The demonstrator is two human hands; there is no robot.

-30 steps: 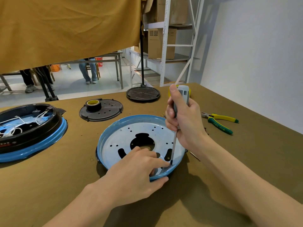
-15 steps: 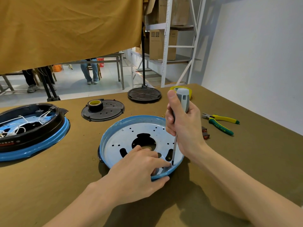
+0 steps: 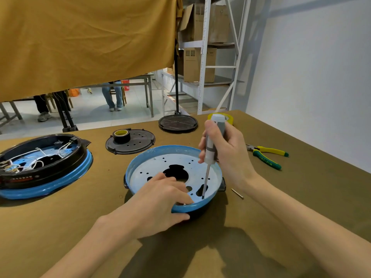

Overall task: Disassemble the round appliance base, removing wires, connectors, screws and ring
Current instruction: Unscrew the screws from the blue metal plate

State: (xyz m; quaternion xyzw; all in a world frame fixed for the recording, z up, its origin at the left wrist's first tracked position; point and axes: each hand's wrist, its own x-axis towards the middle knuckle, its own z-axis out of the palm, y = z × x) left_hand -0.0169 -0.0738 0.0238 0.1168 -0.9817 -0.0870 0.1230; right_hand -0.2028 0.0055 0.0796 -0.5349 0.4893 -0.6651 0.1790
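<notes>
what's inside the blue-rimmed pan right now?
Inside the blue-rimmed pan: a pale perforated plate with dark cutouts, the screwdriver tip near the front rim, and the left hand fingers. Anything beneath the hands or plate is hidden.

I'm seeing a workshop: metal shelving [image 3: 204,57] with cardboard boxes [image 3: 198,65], pliers [image 3: 267,155] on the table [image 3: 301,187].

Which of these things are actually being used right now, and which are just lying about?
In use: blue base, screwdriver, left hand, right hand.

Lying about: pliers, black plate with tape roll, second base, loose bit.
</notes>
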